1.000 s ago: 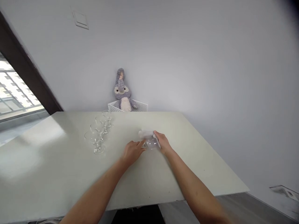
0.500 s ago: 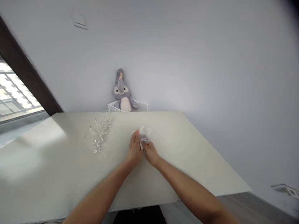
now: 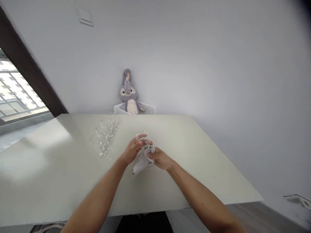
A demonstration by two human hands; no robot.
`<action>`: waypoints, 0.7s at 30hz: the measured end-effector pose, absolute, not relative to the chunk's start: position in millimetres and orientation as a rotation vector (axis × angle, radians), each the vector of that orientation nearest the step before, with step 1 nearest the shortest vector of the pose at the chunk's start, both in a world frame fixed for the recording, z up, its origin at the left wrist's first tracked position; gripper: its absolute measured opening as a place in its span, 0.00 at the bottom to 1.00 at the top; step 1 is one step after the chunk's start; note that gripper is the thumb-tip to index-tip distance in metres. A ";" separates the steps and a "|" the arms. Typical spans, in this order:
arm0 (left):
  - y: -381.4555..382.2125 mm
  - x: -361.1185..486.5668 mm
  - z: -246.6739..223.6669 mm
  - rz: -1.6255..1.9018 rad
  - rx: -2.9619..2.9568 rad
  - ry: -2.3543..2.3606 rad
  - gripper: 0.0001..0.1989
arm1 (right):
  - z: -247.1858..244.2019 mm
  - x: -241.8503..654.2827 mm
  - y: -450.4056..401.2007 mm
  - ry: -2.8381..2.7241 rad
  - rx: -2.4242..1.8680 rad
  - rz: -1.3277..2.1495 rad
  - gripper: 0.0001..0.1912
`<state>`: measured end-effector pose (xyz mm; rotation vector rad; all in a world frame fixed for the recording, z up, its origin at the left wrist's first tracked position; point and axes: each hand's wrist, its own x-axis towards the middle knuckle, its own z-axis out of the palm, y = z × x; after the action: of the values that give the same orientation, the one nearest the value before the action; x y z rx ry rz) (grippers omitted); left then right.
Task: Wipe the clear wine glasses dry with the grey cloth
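Observation:
Over the middle of the pale table (image 3: 184, 155), my left hand (image 3: 132, 149) is wrapped round the bowl of a clear stemmed glass (image 3: 143, 138). My right hand (image 3: 161, 158) grips a white cloth (image 3: 141, 162) at the lower part of that glass, thumb on top. The cloth covers the stem and foot, and a loose end of it hangs down toward me. To the left, several clear stemmed glasses (image 3: 105, 152) stand upright in a slanting row.
Behind the far table edge, a grey plush toy (image 3: 132, 105) sits in a white perforated basket (image 3: 152, 110) against the wall. A dark-framed window is at the left. The table's right edge slants toward me.
My left hand has shifted from the cloth to the glass bowl, which now tilts leftward. The cloth has opened out, with an end hanging down. The view has moved slightly.

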<state>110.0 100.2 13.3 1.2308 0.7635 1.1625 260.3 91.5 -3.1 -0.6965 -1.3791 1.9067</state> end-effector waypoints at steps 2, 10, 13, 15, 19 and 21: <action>98.0 104.7 15.3 1.082 1.220 0.618 0.35 | -1.6 259.2 84.3 -1.198 -0.564 2.159 0.17; 103.6 103.9 11.8 1.201 1.131 0.787 0.26 | 3.1 269.5 98.3 -1.703 -0.979 1.591 0.06; 105.9 113.7 6.8 1.315 1.033 0.905 0.24 | 2.8 273.0 104.6 -2.083 -1.359 0.673 0.05; 104.6 120.6 4.9 1.409 0.969 0.920 0.24 | 1.8 272.9 105.2 -2.176 -1.452 0.184 0.07; 97.7 129.3 5.6 1.558 0.954 0.881 0.24 | 1.3 273.3 105.1 -2.166 -1.444 -0.025 0.15; 93.9 131.5 6.9 1.595 0.988 0.868 0.25 | 0.4 275.0 107.2 -2.073 -1.412 0.147 0.20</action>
<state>131.5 93.9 6.9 0.9876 0.8676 1.5952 275.0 107.2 0.4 -1.4123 -2.0732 0.1469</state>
